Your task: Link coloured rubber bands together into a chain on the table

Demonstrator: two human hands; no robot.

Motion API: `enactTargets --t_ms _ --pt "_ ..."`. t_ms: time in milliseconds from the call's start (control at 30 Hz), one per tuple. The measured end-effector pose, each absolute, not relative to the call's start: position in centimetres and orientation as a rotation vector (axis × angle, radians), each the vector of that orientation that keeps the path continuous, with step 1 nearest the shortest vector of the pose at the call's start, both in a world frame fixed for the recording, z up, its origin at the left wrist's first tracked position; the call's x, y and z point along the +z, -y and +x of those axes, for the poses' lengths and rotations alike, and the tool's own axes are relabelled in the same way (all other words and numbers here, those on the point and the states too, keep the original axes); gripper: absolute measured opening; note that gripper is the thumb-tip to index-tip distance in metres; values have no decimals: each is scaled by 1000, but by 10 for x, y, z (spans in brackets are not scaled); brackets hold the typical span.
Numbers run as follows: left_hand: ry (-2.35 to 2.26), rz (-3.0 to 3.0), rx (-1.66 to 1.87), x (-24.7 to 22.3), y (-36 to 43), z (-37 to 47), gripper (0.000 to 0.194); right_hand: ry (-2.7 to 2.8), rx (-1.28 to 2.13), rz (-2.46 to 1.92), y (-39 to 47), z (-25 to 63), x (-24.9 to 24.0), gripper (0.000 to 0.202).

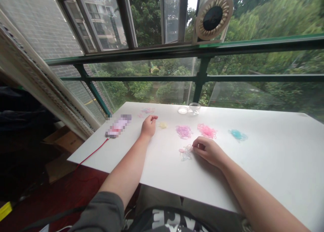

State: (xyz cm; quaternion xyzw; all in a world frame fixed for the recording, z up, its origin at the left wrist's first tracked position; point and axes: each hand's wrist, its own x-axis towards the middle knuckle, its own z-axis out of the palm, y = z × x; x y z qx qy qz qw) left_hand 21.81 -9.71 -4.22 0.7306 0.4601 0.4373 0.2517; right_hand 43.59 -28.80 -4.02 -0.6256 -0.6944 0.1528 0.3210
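My left hand point(149, 125) is closed, thumb and fingers together, just left of a small pile of yellow rubber bands point(163, 125). What it holds, if anything, is too small to make out. Fingertips pinched, my right hand point(209, 150) touches the right edge of a loose pile of mixed pale rubber bands point(185, 153). Whether a band is between those fingers does not show clearly. Beyond it lie purple rubber bands point(184, 132) and pink rubber bands point(207, 130), with teal rubber bands point(238, 135) farther right. More mixed bands point(146, 111) lie past my left hand.
A clear round jar point(194, 109) stands at the white table's point(273, 164) far edge beside its lid point(182, 110). A phone point(118, 126) with a red cable point(92, 153) lies on the left. Behind the table runs a green railing point(141, 79); a round fan point(214, 17) stands above it.
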Motion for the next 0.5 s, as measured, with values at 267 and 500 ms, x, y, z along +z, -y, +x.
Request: enactTargets --t_ms 267,500 --pt "-584 2377 748 -27 165 252 19 1784 398 -1599 287 433 -40 7" --pt "-441 2535 571 -25 195 269 18 1775 375 -1574 288 430 -37 6"
